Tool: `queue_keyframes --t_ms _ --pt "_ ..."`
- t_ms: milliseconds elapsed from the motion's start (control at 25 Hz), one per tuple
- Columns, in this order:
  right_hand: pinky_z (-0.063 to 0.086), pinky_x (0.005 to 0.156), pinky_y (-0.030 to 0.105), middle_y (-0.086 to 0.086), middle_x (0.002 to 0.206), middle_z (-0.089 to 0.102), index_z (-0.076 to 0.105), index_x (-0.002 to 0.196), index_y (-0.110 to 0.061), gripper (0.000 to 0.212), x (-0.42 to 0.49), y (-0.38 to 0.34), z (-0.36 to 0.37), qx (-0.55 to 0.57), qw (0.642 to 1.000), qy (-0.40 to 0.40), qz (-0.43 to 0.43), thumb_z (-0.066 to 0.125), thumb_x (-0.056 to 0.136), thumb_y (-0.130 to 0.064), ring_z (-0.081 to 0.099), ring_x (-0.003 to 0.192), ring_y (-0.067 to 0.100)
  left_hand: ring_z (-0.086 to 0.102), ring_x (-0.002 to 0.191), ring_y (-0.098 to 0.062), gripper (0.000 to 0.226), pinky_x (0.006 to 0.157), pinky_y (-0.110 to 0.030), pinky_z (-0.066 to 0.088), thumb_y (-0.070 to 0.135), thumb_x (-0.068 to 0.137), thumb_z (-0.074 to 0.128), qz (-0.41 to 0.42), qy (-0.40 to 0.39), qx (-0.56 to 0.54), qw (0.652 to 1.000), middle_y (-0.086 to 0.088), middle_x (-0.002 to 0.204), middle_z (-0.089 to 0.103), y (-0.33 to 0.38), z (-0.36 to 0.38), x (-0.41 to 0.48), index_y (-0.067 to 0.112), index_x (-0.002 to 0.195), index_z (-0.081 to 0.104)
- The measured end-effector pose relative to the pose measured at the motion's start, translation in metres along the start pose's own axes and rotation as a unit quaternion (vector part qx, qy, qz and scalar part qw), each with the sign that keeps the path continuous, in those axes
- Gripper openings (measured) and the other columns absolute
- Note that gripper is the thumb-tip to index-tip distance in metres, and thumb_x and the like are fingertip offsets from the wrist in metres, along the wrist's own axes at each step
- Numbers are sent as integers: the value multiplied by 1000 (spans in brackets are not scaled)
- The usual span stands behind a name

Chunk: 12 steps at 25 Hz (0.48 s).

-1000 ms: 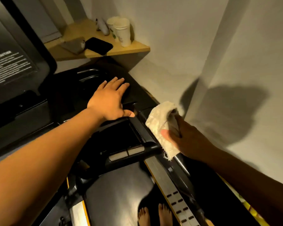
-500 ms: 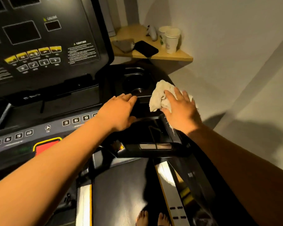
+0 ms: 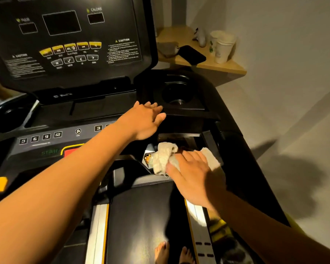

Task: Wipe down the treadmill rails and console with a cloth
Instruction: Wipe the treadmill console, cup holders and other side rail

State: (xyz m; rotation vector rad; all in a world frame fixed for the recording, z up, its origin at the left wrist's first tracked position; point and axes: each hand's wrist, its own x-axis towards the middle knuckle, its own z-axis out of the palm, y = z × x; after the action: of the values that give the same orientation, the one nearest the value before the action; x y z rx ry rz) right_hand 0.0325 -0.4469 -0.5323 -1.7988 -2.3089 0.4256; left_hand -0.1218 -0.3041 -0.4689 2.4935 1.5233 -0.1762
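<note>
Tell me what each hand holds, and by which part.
The right hand presses the cloth across its middle with flat fingers; the left hand rests on the console, holding nothing.

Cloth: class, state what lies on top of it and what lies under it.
The right hand lies flat on top of the cloth, fingers straight. Around it shows the black treadmill frame; the patch directly under the cloth is covered.

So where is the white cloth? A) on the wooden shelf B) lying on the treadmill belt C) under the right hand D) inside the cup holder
C: the cloth is bunched under the flat fingers of the right hand, which presses it on the black treadmill frame just below the console, while the left hand holds nothing.
</note>
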Motion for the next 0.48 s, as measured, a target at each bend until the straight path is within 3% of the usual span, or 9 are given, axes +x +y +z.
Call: queue_keyframes --t_ms 80,160,200,280,360,480 --pt "36 100 44 7 123 57 49 124 -23 68 27 -25 -4 149 988 4 46 2 91 -60 50 114 30 15 149 -21 57 121 -44 7 46 103 20 -5 -7 -23 1000 -6 159 25 1 -5 1 17 151 29" --pt "42 96 43 10 123 59 46 128 -22 44 51 -39 -12 328 937 25 114 25 99 -47 54 114 30 15 149 -19 61 121 -42 7 51 102 15 -12 -12 -27 999 -5 159 25 3 -8 -2 17 151 28" --pt "44 92 42 10 122 59 45 129 -21 38 58 -40 -14 367 922 30 120 30 101 -42 55 113 30 15 149 -19 63 122 -41 5 52 101 12 -15 -12 -29 999 -4 159 25 4 -9 -3 17 151 28" --pt "45 85 41 11 121 57 44 126 -16 36 52 -34 -14 298 951 16 75 34 101 -40 55 109 32 15 149 -18 65 121 -39 1 53 101 9 -14 -14 -28 999 -5 159 25 4 -9 -4 16 151 27" --pt "44 85 42 10 125 52 45 124 -15 35 30 -18 -8 153 988 0 0 38 100 -39 52 109 34 15 149 -18 65 122 -40 -3 52 101 8 -4 -20 -13 1000 -5 159 26 2 -9 -3 17 151 27" --pt "47 93 48 4 137 46 45 133 -22 45 -12 22 -13 6 996 -26 -81 49 90 -32 49 117 30 15 149 -17 64 121 -43 -7 52 100 6 8 -16 12 1000 -4 159 27 -4 -7 0 18 151 27"
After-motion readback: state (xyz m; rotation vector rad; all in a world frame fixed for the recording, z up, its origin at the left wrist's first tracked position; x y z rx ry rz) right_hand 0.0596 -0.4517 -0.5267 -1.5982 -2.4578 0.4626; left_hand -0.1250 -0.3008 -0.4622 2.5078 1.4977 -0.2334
